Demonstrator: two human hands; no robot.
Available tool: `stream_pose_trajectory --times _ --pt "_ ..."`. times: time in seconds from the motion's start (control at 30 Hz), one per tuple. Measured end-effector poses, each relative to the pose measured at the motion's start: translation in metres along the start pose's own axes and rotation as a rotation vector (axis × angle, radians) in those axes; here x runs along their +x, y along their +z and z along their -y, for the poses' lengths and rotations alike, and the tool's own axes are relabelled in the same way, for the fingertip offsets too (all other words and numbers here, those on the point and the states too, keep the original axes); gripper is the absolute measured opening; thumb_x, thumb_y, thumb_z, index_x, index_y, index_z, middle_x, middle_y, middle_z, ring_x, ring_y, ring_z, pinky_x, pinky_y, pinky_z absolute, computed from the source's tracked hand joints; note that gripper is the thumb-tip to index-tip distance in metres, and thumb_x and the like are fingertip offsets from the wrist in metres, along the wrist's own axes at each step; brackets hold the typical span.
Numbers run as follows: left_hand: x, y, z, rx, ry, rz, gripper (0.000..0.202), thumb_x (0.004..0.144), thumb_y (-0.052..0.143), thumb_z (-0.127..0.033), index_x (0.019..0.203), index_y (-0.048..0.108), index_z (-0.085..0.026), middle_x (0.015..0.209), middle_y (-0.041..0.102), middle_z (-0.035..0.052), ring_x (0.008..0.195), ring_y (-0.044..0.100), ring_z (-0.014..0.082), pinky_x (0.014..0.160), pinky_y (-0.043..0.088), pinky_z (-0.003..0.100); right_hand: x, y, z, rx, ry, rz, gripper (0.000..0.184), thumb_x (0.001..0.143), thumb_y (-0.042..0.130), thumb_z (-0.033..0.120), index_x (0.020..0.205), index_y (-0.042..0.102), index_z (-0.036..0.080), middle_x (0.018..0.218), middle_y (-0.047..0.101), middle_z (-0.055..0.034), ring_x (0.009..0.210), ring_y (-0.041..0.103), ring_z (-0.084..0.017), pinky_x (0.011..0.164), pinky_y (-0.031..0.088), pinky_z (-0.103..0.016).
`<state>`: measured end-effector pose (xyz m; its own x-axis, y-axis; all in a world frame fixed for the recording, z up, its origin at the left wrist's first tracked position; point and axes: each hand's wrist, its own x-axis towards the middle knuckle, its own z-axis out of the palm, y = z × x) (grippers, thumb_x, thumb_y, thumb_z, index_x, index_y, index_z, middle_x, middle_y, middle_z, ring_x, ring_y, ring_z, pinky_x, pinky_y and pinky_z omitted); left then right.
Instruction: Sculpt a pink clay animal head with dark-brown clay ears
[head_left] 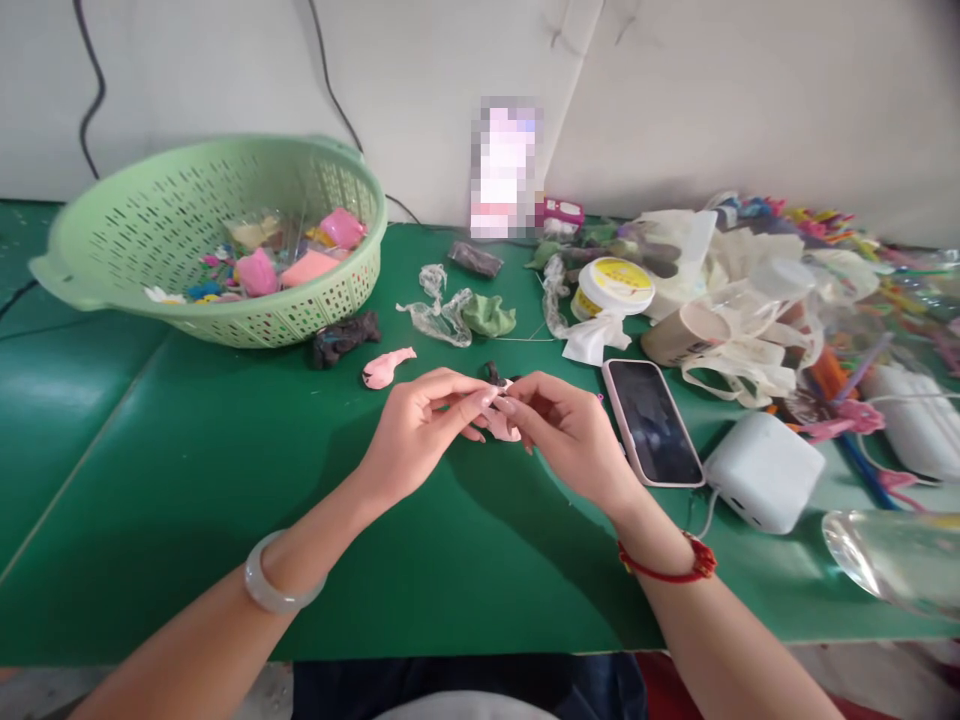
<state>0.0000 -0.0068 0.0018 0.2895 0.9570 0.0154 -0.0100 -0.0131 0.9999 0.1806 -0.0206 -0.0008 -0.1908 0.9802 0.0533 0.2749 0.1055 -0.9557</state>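
Over the green table [225, 480], my left hand [420, 425] and my right hand [566, 430] meet fingertip to fingertip. Both pinch a small pink clay piece [501, 425] held between them. A dark bit of clay [493, 374] sits just behind the fingers. Another pink clay lump [386, 368] lies on the table to the left of my left hand. A pale bangle circles my left wrist and a red cord my right wrist.
A green perforated basket [225, 310] with pink and coloured clay packets stands back left. A dark clay lump [343, 338], crumpled wrappers [442, 312] and green clay [489, 316] lie behind. A phone [651, 420], white box [763, 470], yellow-lidded tub [615, 285] and craft clutter fill the right.
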Motion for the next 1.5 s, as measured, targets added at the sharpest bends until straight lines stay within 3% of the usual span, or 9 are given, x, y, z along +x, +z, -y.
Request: stream_pose_trajectory --times 0.17,0.33,0.47,0.57,0.7,0.8,1.2,1.5 --pt "0.0012 -0.0004 -0.0004 -0.092 -0.053 0.029 0.022 0.087 0.072 -0.035 0.093 0.076 -0.015 0.078 0.075 0.0032 0.068 0.073 0.0142 0.067 0.063 0.023 -0.0011 0.0013 0.0018 0.04 -0.008 -0.002 0.032 0.096 0.06 0.046 0.08 0.06 0.018 0.064 0.059 0.0018 0.053 0.051 -0.008 0.049 0.041 -0.021" --pt "0.0034 -0.0007 0.0023 -0.145 -0.056 -0.023 0.024 0.086 0.073 -0.038 0.092 0.075 -0.015 0.08 0.076 0.0032 0.069 0.074 0.014 0.063 0.063 0.021 -0.003 -0.0002 0.0031 0.046 -0.064 -0.013 0.037 0.103 0.044 0.047 0.084 0.058 0.019 0.068 0.059 0.0012 0.058 0.054 -0.008 0.055 0.045 -0.021" --pt "0.0039 -0.0013 0.0006 -0.145 -0.053 -0.037 0.023 0.085 0.074 -0.037 0.09 0.075 -0.015 0.077 0.076 0.0025 0.065 0.073 0.013 0.063 0.063 0.021 -0.0021 -0.0017 0.0009 -0.029 -0.081 0.016 0.025 0.097 0.058 0.045 0.099 0.06 0.02 0.073 0.062 0.0011 0.06 0.058 -0.01 0.053 0.047 -0.023" --pt "0.0038 -0.0015 -0.0012 -0.141 -0.046 -0.048 0.022 0.084 0.074 -0.037 0.088 0.074 -0.015 0.076 0.076 0.0022 0.061 0.071 0.0118 0.063 0.063 0.02 -0.0025 -0.0024 -0.0002 -0.198 -0.218 -0.061 0.02 0.092 0.068 0.035 0.105 0.061 0.021 0.078 0.064 0.0004 0.061 0.059 -0.011 0.053 0.048 -0.023" --pt "0.004 -0.0016 -0.0011 -0.122 -0.039 -0.047 0.022 0.085 0.074 -0.037 0.088 0.074 -0.015 0.076 0.076 0.002 0.061 0.071 0.0114 0.064 0.062 0.02 -0.0036 -0.0028 0.0014 -0.435 -0.442 -0.155 0.014 0.092 0.068 0.021 0.106 0.064 0.021 0.081 0.066 -0.001 0.058 0.056 -0.01 0.055 0.049 -0.023" --pt "0.0042 -0.0018 -0.0011 -0.099 -0.041 -0.042 0.022 0.086 0.073 -0.037 0.089 0.074 -0.016 0.074 0.075 0.0022 0.06 0.071 0.012 0.065 0.062 0.022 -0.0036 -0.0032 0.0031 -0.514 -0.513 -0.164 0.009 0.092 0.067 0.018 0.101 0.065 0.02 0.078 0.066 -0.0006 0.056 0.056 -0.009 0.053 0.048 -0.022" --pt "0.0026 -0.0026 -0.0071 0.013 -0.07 -0.039 0.028 0.086 0.07 -0.047 0.089 0.073 -0.019 0.073 0.073 0.0021 0.061 0.068 0.014 0.067 0.06 0.029 -0.0062 -0.0041 0.0035 -0.556 -0.518 -0.077 0.009 0.098 0.057 0.019 0.098 0.066 0.019 0.077 0.068 -0.0039 0.063 0.06 -0.013 0.058 0.049 -0.024" --pt "0.0019 -0.0034 -0.0054 -0.016 -0.07 0.016 0.03 0.086 0.069 -0.048 0.086 0.071 -0.018 0.07 0.071 0.0018 0.064 0.069 0.0146 0.063 0.059 0.026 -0.0057 -0.0067 0.005 -0.583 -0.57 -0.058 0.013 0.1 0.054 0.017 0.098 0.066 0.019 0.082 0.071 -0.0061 0.071 0.065 -0.015 0.063 0.05 -0.026"
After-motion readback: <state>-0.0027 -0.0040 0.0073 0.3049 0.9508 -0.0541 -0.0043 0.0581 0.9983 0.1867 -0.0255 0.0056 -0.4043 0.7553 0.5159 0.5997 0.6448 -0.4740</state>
